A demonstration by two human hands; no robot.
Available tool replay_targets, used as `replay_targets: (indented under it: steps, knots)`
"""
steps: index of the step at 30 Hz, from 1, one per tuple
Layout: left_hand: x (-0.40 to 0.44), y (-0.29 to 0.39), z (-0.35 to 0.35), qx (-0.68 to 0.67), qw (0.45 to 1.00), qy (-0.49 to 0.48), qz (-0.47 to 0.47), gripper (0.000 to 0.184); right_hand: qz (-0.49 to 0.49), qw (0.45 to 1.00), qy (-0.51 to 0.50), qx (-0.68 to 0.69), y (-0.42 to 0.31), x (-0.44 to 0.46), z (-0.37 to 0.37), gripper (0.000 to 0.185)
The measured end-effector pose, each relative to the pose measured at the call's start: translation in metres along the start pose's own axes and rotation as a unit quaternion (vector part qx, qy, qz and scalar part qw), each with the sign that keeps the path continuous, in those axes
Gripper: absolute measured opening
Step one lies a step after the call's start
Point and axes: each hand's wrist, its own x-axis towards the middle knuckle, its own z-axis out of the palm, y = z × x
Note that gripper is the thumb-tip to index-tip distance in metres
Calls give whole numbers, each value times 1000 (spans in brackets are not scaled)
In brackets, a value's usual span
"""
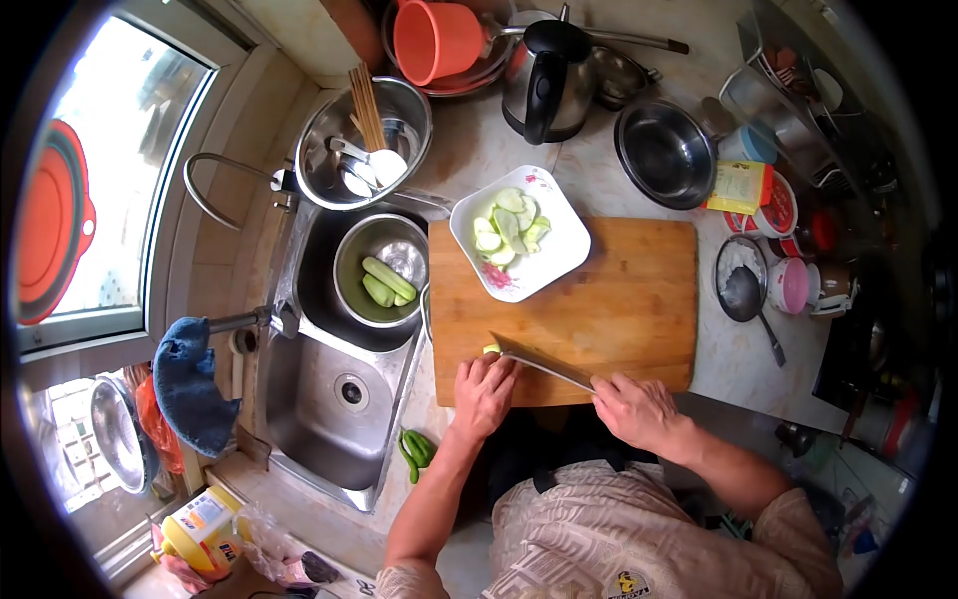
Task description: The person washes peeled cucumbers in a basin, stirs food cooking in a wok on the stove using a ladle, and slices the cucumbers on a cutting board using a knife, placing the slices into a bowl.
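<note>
My right hand [636, 411] is closed around the handle of a kitchen knife [551, 370], whose blade points left along the near edge of the wooden cutting board [639, 299]. At the blade's tip, the fingers of my left hand [486, 391] are bunched over a pale green piece of peeled gourd [491, 348], mostly hidden under them. Farther up the board stands a white square bowl [554, 268] with a floral print. Inside it lie several pale green gourd slices [511, 222].
Left of the board is a double sink [299, 399]; a steel pot [344, 270] in it holds peeled gourd pieces [384, 280]. Green peppers [414, 454] lie beside the sink. Behind stand a kettle [549, 85], a steel basin [309, 150] and a dark bowl [664, 155].
</note>
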Motion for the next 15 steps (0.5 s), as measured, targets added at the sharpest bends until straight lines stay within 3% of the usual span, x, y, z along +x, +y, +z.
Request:
replay_targets:
  steps: [6,15]
  knots:
    - [4,2,3,1,1000,24,-10,27,15,993,-108,-41,0,-7,-21,21]
    - [10,4,-1,-2,999,26,-19,30,31,996,-79,35,18,2,24,19]
